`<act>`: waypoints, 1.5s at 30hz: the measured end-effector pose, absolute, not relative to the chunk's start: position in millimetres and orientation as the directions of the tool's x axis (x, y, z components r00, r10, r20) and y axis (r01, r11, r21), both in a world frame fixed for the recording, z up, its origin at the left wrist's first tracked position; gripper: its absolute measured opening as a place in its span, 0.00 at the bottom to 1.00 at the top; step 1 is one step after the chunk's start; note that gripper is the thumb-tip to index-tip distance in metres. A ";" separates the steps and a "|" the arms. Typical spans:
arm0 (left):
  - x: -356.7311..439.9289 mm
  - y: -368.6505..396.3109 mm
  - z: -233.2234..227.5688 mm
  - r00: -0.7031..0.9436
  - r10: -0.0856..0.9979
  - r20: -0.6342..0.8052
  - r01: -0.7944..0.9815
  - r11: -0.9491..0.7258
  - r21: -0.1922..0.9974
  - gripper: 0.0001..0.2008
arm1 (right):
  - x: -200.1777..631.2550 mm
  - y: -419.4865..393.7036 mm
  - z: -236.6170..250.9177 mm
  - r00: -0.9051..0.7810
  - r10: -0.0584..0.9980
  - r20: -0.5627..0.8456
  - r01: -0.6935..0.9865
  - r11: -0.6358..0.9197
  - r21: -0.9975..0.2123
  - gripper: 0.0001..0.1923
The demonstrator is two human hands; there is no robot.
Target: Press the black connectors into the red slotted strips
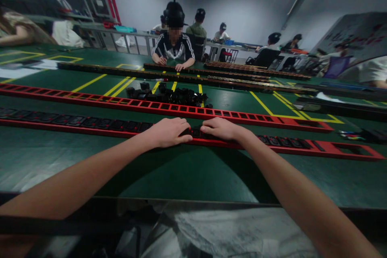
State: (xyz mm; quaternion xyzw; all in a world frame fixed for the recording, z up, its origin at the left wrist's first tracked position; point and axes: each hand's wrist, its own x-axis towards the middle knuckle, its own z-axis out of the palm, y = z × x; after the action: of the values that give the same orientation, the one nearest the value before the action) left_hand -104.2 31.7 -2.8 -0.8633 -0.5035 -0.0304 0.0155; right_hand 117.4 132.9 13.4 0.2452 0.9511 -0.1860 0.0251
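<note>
A long red slotted frame [326,148] lies across the green table in front of me, with square black inserts [75,120] in many of its slots. My left hand [171,132] is closed over the frame, fingers toward its far edge and thumb along its near side. Just to the right, my right hand [222,129] also grips the frame, its thumb and fingertips by a small black insert [196,132] in the gap between both hands. My fingers hide the slots beneath them. Behind lies a second red frame [145,107] with open slots.
A loose heap of black parts [178,96] sits beyond the second frame. Long dark strips [127,71] cross the table farther back. Across from me, a co-worker [173,44] has both hands on the table. Cables [352,135] lie at right. More people sit behind.
</note>
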 end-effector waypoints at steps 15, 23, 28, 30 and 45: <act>-103.0 31.5 -2.1 0.494 0.866 0.072 0.868 -0.496 0.006 0.23 | 117.8 131.3 14.7 -0.877 0.460 -0.137 0.479 0.818 -0.320 0.25; -103.1 31.8 -2.0 0.488 0.870 0.076 0.872 -0.489 0.006 0.23 | 117.3 129.9 16.1 -0.874 0.464 -0.143 0.484 0.812 -0.326 0.25; -103.9 31.8 -3.3 0.492 0.867 0.082 0.870 -0.494 0.002 0.23 | 116.8 131.2 14.0 -0.881 0.455 -0.130 0.472 0.825 -0.310 0.25; -104.0 31.7 -3.2 0.486 0.870 0.077 0.873 -0.488 0.003 0.23 | 116.7 131.7 13.5 -0.881 0.454 -0.132 0.472 0.830 -0.296 0.26; -102.1 31.4 -3.1 0.497 0.863 0.088 0.868 -0.497 -0.022 0.22 | 99.1 102.6 15.8 -0.868 0.495 -0.038 0.495 0.869 0.013 0.12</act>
State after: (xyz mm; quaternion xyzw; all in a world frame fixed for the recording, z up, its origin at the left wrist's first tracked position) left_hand -102.1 31.4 -3.1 -0.8645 -0.5006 -0.0329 0.0315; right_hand 99.1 102.6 15.8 0.2559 0.9665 0.0013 0.0199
